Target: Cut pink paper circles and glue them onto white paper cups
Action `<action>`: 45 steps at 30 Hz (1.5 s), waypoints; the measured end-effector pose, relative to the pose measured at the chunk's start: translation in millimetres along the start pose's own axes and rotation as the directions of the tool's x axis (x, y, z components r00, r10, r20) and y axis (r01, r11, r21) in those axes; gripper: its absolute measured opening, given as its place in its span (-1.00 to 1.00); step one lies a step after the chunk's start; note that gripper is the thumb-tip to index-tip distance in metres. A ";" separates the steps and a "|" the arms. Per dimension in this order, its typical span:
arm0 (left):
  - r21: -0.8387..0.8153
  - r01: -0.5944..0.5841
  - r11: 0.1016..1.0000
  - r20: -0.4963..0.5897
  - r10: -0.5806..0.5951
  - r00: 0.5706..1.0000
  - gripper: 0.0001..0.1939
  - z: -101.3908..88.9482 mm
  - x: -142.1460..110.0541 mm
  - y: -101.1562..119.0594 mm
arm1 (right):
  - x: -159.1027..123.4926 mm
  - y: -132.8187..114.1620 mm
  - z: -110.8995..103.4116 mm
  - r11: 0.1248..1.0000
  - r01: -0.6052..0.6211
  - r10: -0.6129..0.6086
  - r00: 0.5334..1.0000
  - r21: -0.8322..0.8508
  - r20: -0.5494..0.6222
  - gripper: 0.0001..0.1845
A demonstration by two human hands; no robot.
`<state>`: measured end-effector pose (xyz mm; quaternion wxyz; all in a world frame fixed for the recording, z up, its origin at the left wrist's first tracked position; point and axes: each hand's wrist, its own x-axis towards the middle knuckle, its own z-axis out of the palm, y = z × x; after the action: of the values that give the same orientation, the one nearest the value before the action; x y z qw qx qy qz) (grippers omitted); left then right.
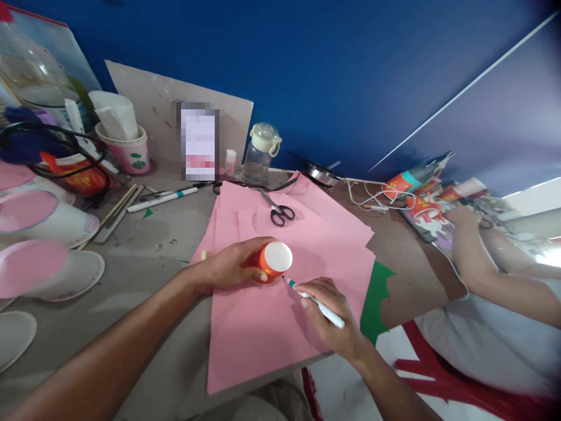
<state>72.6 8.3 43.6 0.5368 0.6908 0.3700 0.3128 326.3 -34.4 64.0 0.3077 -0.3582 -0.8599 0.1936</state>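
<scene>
My left hand (230, 266) is wrapped round an orange paper cup (272, 261) that stands upside down on a pink paper sheet (263, 327). My right hand (326, 307) pinches a white marker pen (315, 301) with a teal tip. The tip touches the paper right at the cup's rim, on its right side. Black scissors (278, 209) lie further back on the pink sheets.
Pink-covered paper bowls (48, 269) stack at the left. A clear jar (260, 153), a cup with tissue (125, 146), another marker (162, 199) and sticks stand behind. A green paper piece (374, 298) lies at the table's right edge. Another person's arm (495, 269) rests at the right.
</scene>
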 end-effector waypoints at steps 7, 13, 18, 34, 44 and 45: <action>0.001 -0.024 1.000 -0.002 0.024 1.000 -0.31 0.1 0.5 -2.8 | -3.6 -19.8 6.0 0.994 0.038 -0.048 0.995 0.104 0.092 -0.74; -0.019 -0.024 1.000 -0.017 0.024 1.000 -0.31 1.4 -0.1 -4.0 | 10.7 -33.9 28.9 0.993 0.119 -0.120 0.984 0.017 0.134 -0.75; -0.009 -0.040 0.999 -0.019 0.040 0.999 -0.33 1.4 -0.4 -4.9 | 19.7 -40.9 42.5 0.988 0.122 -0.109 0.984 -0.091 0.138 -0.78; -0.026 -0.035 0.999 -0.007 0.035 0.999 -0.30 0.9 -0.3 -3.5 | 0.6 -33.7 23.7 0.994 0.058 -0.045 0.989 -0.096 0.139 -0.74; -0.029 0.014 0.999 0.010 -0.014 1.000 -0.34 0.6 -0.9 2.1 | -0.4 -0.5 10.1 0.995 -0.068 0.062 0.995 0.066 0.084 -0.81; -0.037 0.020 0.999 0.014 -0.019 1.000 -0.34 0.7 -1.0 2.8 | 1.4 1.9 8.7 0.992 -0.096 0.088 0.992 0.085 0.094 -0.80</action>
<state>73.1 6.6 46.1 0.5549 0.6792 0.3672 0.3098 320.6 -33.1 57.1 0.2753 -0.3745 -0.8458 0.2618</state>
